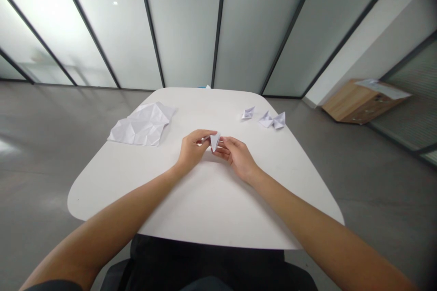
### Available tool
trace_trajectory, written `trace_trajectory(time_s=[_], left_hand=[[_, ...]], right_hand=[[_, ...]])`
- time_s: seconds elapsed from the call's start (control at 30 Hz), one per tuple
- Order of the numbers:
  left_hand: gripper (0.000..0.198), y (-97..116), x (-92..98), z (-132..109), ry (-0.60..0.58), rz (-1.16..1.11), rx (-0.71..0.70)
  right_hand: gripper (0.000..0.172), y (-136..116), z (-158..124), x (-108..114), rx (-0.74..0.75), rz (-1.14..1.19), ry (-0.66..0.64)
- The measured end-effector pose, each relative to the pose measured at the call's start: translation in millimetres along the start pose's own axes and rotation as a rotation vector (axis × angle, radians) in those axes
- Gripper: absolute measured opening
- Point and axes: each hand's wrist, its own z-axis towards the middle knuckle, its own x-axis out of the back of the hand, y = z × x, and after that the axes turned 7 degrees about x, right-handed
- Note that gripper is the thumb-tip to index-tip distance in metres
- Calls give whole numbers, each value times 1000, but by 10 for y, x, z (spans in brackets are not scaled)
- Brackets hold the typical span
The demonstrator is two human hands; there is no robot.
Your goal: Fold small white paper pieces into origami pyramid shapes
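A small folded white paper piece (215,141) is held up between my two hands, just above the table's middle. My left hand (193,146) pinches it from the left, thumb and fingers closed on its edge. From the right, my right hand (236,153) grips the same piece with thumb and fingertips, its lower fingers bent beneath. The piece has a pointed end facing down toward me. Part of it is hidden behind my fingers.
Creased, unfolded white sheets (141,126) lie at the table's left. At the back right sit a folded paper boat (248,113) and another folded paper shape (272,120) with two peaks. The white table (205,209) has rounded corners. A wooden cabinet (355,102) stands on the floor at right.
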Motion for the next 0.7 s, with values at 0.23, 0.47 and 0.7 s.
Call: trace_trajectory(time_s=[0.23, 0.47, 0.7], left_hand=[[38, -35, 49, 15, -35, 112, -170], [33, -2, 73, 12, -190, 233, -233], [35, -68, 73, 41, -152, 231, -153]], right_hand=[[34, -74, -25, -43, 40, 82, -80], [24, -82, 13, 16, 79, 55, -43], [28, -93, 18, 5, 58, 70, -28]])
